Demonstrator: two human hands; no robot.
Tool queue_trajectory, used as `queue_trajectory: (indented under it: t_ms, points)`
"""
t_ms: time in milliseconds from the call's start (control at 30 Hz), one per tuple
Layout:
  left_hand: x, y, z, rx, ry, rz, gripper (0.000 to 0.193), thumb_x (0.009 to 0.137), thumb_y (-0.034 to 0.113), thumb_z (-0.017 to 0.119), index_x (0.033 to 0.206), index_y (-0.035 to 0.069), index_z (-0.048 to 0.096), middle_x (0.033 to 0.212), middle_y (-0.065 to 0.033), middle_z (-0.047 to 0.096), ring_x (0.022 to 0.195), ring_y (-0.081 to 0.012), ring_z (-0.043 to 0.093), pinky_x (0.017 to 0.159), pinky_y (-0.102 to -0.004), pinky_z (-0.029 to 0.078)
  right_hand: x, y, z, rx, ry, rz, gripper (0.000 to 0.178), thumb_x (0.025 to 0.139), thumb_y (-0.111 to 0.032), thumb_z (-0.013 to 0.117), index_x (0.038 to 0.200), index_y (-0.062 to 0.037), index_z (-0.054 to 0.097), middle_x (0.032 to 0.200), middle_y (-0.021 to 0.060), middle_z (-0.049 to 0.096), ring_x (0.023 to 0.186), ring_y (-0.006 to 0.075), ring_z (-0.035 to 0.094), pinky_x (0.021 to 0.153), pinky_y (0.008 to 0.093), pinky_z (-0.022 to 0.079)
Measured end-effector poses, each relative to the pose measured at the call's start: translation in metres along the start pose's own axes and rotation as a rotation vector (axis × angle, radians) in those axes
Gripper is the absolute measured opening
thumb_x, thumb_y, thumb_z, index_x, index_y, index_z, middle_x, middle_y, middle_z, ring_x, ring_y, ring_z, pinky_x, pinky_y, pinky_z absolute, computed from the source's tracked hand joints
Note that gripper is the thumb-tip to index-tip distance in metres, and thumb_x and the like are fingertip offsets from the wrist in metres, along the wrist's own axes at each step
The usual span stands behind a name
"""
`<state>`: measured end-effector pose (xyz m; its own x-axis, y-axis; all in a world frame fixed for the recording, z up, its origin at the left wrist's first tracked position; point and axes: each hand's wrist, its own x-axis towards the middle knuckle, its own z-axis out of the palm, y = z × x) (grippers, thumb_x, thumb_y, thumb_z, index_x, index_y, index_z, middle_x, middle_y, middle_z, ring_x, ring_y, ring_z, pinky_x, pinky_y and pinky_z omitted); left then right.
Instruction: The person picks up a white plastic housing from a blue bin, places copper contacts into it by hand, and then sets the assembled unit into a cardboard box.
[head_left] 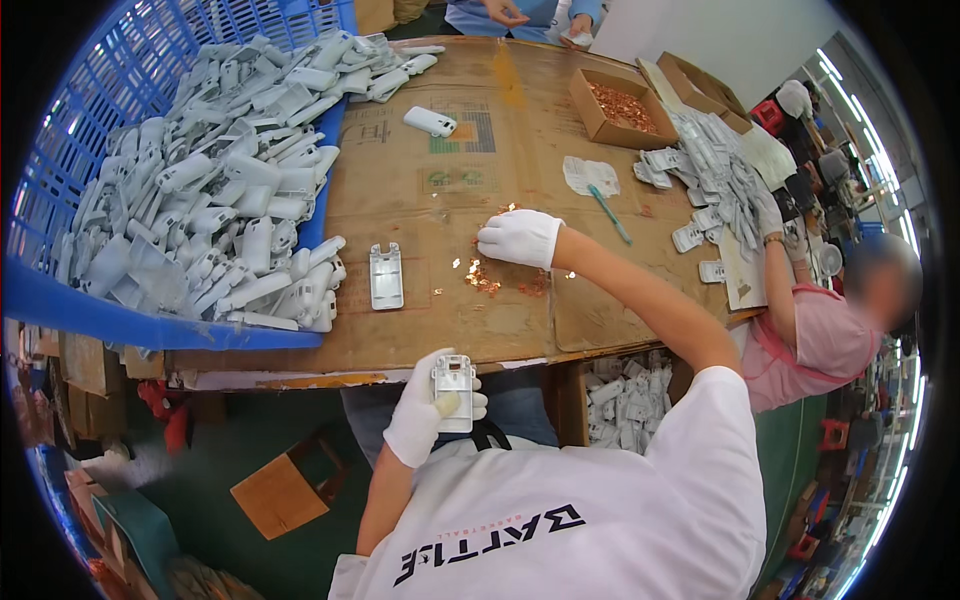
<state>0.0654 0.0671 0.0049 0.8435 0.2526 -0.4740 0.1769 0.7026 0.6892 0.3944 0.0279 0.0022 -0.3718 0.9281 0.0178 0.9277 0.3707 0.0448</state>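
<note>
My left hand (415, 413), in a white glove, grips a white plastic housing half (457, 385) in front of the table edge, its hollow inside facing up and the thumb pressed on it. My gloved right hand (520, 238) is over the table at a small scatter of shiny copper-coloured metal pieces (483, 279). Its fingers are bunched together, and whatever they pinch is hidden. On the cardboard-covered table (400, 340) a similar housing half (386, 277) lies hollow side up, left of my right hand. Farther back rests another white housing (430, 122).
A blue crate (180, 333) heaped with white housings (255, 245) stands at the left. A carton of copper pieces (622, 110), a teal pen (610, 214) and piled housings (705, 160) lie at the right. A person in pink (810, 340) works there; another person's hands (505, 12) show behind.
</note>
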Motion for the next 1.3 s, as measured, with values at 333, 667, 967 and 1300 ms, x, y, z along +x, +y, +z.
queue_trajectory:
  t_ms: [333, 667, 967, 1300]
  points:
    - [0.001, -0.023, -0.003, 0.122, 0.152, 0.117, 0.047, 0.092, -0.006, 0.049, 0.136, 0.007, 0.037, 0.112, -0.0165, 0.061, 0.083, -0.0252, 0.069, 0.068, -0.0358, 0.060, 0.026, -0.034, -0.023, 0.124, -0.341, 0.356, 0.025, 0.087, -0.019, 0.053, 0.082, 0.0012, 0.065, 0.084, 0.0207, 0.067, 0.081, 0.0375, 0.068, 0.075, 0.0456, 0.055]
    - [0.014, -0.039, -0.001, 0.658, 0.375, 0.255, 0.047, 0.077, 0.001, 0.073, 0.120, 0.003, 0.054, 0.109, -0.0159, 0.068, 0.097, -0.0248, 0.068, 0.083, -0.0347, 0.053, 0.020, -0.027, -0.023, 0.011, -0.434, 0.435, 0.023, 0.084, -0.009, 0.059, 0.107, -0.0088, 0.063, 0.108, 0.0151, 0.062, 0.096, 0.0317, 0.066, 0.078, 0.0435, 0.055]
    - [-0.005, -0.030, 0.021, 0.661, 0.668, 0.480, 0.039, 0.083, 0.009, 0.072, 0.115, 0.005, 0.051, 0.102, -0.0126, 0.066, 0.092, -0.0234, 0.068, 0.080, -0.0337, 0.052, 0.033, -0.241, -0.028, 0.993, 0.536, 1.067, 0.011, 0.080, -0.009, 0.070, 0.090, -0.0059, 0.070, 0.079, 0.0091, 0.058, 0.071, 0.0210, 0.058, 0.066, 0.0310, 0.047]
    - [-0.019, -0.058, 0.008, 0.772, 0.692, 0.532, 0.032, 0.084, 0.008, 0.069, 0.111, 0.008, 0.053, 0.098, -0.0116, 0.063, 0.088, -0.0265, 0.067, 0.076, -0.0377, 0.052, 0.037, -0.262, -0.023, 0.903, 0.392, 1.316, 0.020, 0.073, -0.014, 0.080, 0.086, -0.0037, 0.069, 0.084, 0.0103, 0.063, 0.075, 0.0228, 0.064, 0.071, 0.0343, 0.052]
